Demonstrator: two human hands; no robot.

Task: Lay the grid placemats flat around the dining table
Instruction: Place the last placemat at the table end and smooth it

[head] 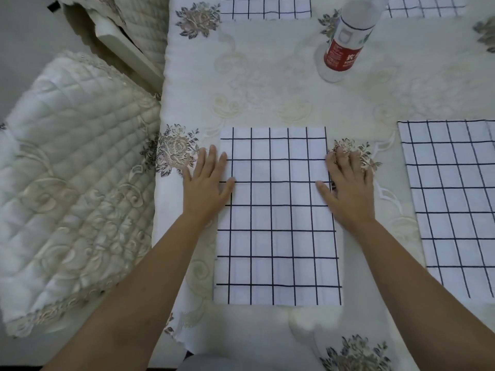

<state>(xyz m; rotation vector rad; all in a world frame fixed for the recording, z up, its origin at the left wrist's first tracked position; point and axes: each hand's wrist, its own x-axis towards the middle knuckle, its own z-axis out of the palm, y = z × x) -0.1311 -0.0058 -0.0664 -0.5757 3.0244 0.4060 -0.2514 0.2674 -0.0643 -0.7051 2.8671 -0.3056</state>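
Note:
A white placemat with a dark grid (277,223) lies flat on the cream embroidered tablecloth (267,89), right in front of me. My left hand (207,180) rests palm down on its left edge, fingers spread. My right hand (348,183) presses flat on its right edge, fingers partly over the cloth. A second grid placemat (455,199) lies flat at the right. Two more grid placemats show at the far side, one at top centre (265,8) and one at top right (426,9), both cut off by the frame.
A clear plastic bottle with a red label (348,38) stands on the table beyond the near placemat. A chair with a quilted cream cover (67,183) sits at the table's left side. Another covered chair (128,36) is farther back on the left.

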